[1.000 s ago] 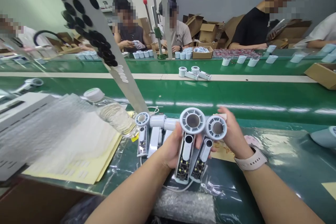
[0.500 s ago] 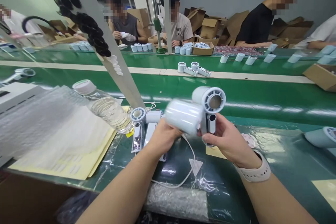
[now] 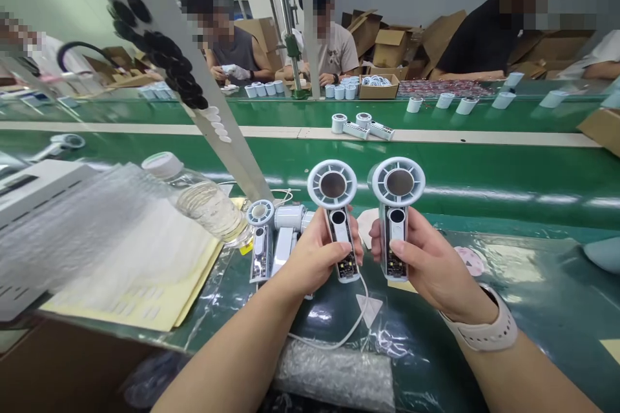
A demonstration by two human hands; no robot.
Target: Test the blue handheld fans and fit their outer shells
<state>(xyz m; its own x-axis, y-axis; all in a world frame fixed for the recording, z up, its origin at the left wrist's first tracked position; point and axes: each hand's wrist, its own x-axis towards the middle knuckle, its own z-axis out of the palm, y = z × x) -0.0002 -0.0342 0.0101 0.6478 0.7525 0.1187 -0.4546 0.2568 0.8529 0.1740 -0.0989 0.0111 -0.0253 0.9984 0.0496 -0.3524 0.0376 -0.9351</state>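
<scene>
My left hand (image 3: 314, 255) is closed around the handle of a pale blue handheld fan (image 3: 332, 185), its round spoked face toward me. A matching handheld fan (image 3: 399, 182) stands upright in my right hand (image 3: 426, 258), the thumb pressed on the handle front. Both handles show an exposed circuit board and a white strip with a dark oval. The two fans are side by side, a small gap between them. Left of my left hand, more fans (image 3: 260, 242) lie on the green bench, partly hidden by it. A white cable (image 3: 356, 329) runs below my left hand.
A water bottle (image 3: 203, 200) leans at the left, beside yellow sheets (image 3: 179, 290) and bubble wrap. A slanted metal post (image 3: 232, 155) rises behind. Two fans (image 3: 356, 127) lie on the conveyor. Co-workers sit across it, with a lever press (image 3: 292, 45) and cardboard boxes.
The fan in my left hand has turned from sideways and blurred to upright, face toward me. My right hand's fan has also turned to face me more squarely.
</scene>
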